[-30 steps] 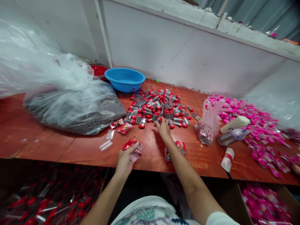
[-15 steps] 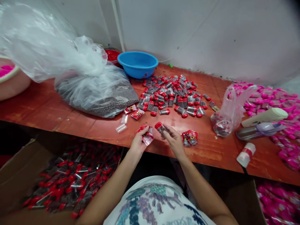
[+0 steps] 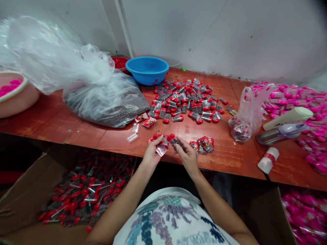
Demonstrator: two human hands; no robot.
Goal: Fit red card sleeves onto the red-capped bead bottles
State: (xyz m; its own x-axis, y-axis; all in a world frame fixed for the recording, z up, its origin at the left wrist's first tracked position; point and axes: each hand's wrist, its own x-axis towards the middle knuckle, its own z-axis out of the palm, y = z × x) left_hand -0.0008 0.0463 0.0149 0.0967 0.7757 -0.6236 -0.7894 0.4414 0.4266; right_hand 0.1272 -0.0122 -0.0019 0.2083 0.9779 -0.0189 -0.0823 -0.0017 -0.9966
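Note:
Close to the table's front edge, my left hand [image 3: 152, 153] is closed on several flat red printed packets [image 3: 161, 149] with clear lower parts. Just to their right, my right hand [image 3: 188, 154] grips a small red-capped clear bottle [image 3: 172, 139] with dark contents between thumb and fingers. Its red cap tilts toward the packets, very near them; whether they touch I cannot tell. Filled packets [image 3: 204, 145] lie right of my right hand. Beyond both hands spreads a heap of red-capped bottles [image 3: 184, 98]. Two red packets [image 3: 149, 122] and two clear empty tubes [image 3: 132, 137] lie left of it.
A big clear bag of dark beads [image 3: 109, 105] and a blue basin [image 3: 147, 69] stand behind. To the right are a small plastic bag [image 3: 241, 129], a drink bottle [image 3: 278, 135] and pink bottles [image 3: 293, 102]. Below the table, a carton [image 3: 24, 190] holds red-capped bottles.
My right hand has shifted left, bringing the red-capped bottle up close to the packets in my left hand. More of the filled packets on the right shows. The view has turned slightly.

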